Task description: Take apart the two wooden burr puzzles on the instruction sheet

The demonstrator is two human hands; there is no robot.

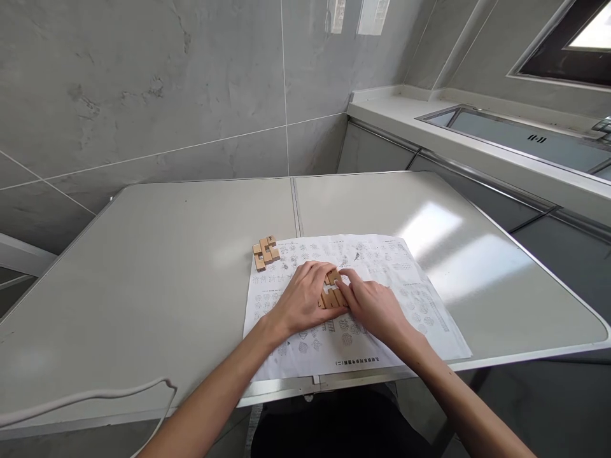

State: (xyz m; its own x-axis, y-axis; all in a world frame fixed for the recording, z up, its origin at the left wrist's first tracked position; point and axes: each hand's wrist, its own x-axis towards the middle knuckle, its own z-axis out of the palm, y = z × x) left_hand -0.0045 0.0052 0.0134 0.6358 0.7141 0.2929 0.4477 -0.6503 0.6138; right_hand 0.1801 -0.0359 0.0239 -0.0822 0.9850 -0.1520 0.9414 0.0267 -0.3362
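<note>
Between my two hands, notched wooden puzzle pieces (333,298) with dark marks lie side by side on a printed sheet (405,299). My left hand (305,294) wraps round their left side, thumb along the near edge and fingers over the far edge. From the right, my right hand (372,302) grips with thumb and index finger at a piece near the far right corner. My fingers hide part of the group. More wooden pieces (266,253), one marked 3, sit in a loose cluster at the sheet's far left corner.
The sheet, covered in small diagrams, lies on a white folding table (205,267) with a seam down its middle. A white cable (95,395) crosses the near left edge. Behind is a grey tiled wall (191,83); at right stands a counter with a sink (520,137).
</note>
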